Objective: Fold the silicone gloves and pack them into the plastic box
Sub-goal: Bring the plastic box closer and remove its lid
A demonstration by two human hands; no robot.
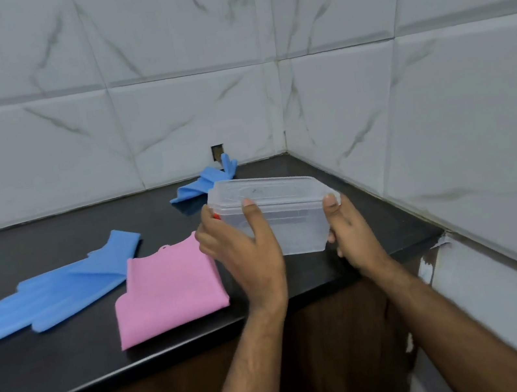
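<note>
Clear plastic box point(282, 215), lid on, held up over the right part of the black countertop point(72, 357), between both hands. Left hand point(246, 252) gripping the box's left end: thumb curled round the far corner, forefinger laid up the near wall with its tip on the lid's edge, remaining fingers hidden under the box. Right hand point(350, 231) gripping the right end: thumb tip pressed on the lid's corner, fingers curled round the lower corner (only their tips visible). Whether the box's base touches the countertop, cannot tell.

Flat on the countertop to the left, a blue silicone glove point(61, 290), unfolded, fingers pointing left, cuff tucked just under the edge of a folded pink glove point(168, 288). Pink glove lying just beside the left hand, near the counter's front edge. Second blue glove point(203, 182) behind the box, crumpled near the tiled wall point(161, 75), partly hidden by the lid.
</note>
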